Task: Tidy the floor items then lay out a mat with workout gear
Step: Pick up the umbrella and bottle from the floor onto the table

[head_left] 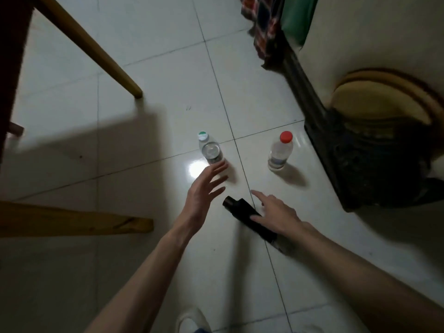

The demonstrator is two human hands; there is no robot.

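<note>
A clear water bottle with a green-and-white cap [209,149] stands upright on the white tiled floor. To its right stands a second clear bottle with a red cap [281,151]. A black cylindrical flask [242,213] lies on its side on the floor nearer to me. My left hand [204,191] is open with fingers spread, its fingertips just below the green-capped bottle. My right hand [274,213] is open above the black flask, the thumb against its side and the index finger stretched forward; its grip is not closed.
Wooden table legs [101,51] and a wooden beam [77,223] stand at the left. A dark bed frame [319,131] with a cream sheet and checked blanket [266,22] runs along the right. My white shoe [192,320] shows at the bottom.
</note>
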